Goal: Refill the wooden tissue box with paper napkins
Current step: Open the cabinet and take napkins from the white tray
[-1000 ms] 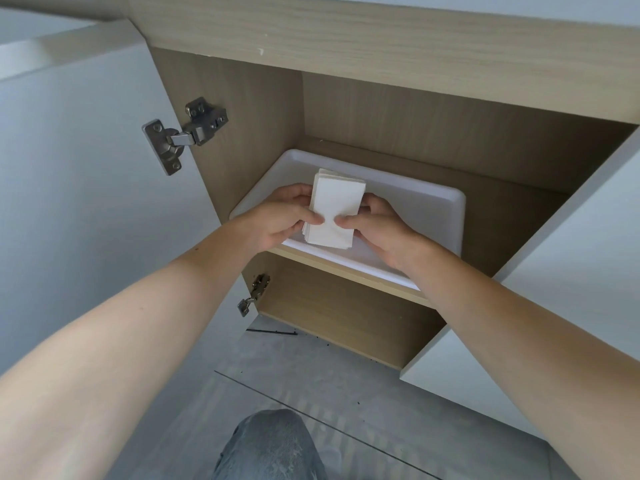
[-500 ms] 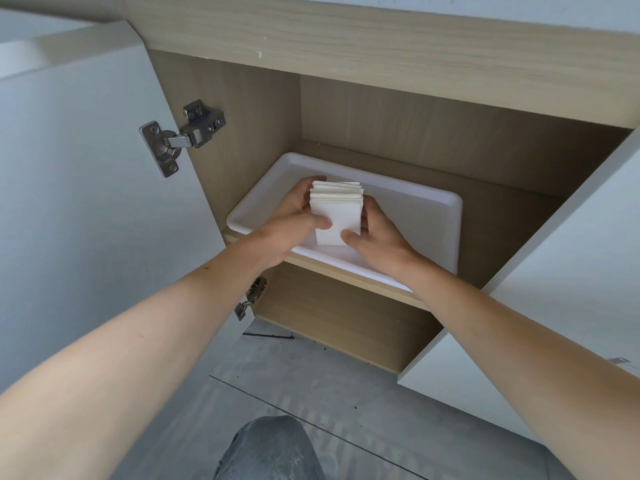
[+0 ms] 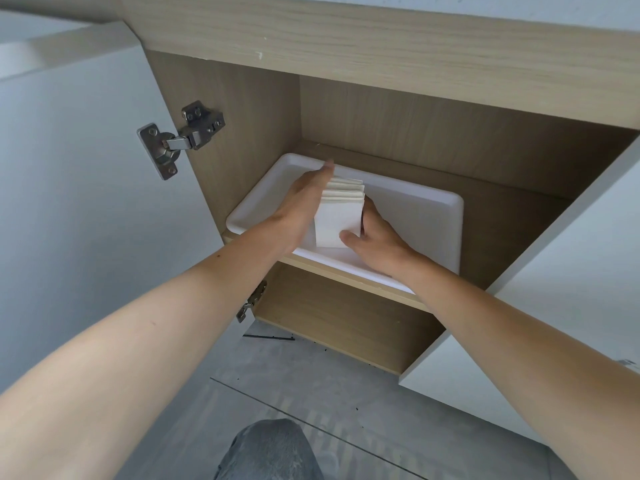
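Note:
A stack of white paper napkins (image 3: 337, 218) stands on edge inside a white plastic tray (image 3: 433, 220) on a cabinet shelf. My right hand (image 3: 375, 239) grips the stack from its right side, thumb on the front sheet. My left hand (image 3: 304, 199) lies flat against the left side of the stack, fingers stretched and blurred. No wooden tissue box is in view.
The tray sits on a wooden shelf (image 3: 346, 277) in an open cabinet. White doors hang open at left (image 3: 86, 185) and right (image 3: 554, 306), with a metal hinge (image 3: 180, 140) on the left. A grey tiled floor (image 3: 311, 386) and my knee (image 3: 273, 452) are below.
The napkin stack has tipped up from lying tilted to standing on edge. My left hand has opened and slid along its left side; the right hand keeps its grip.

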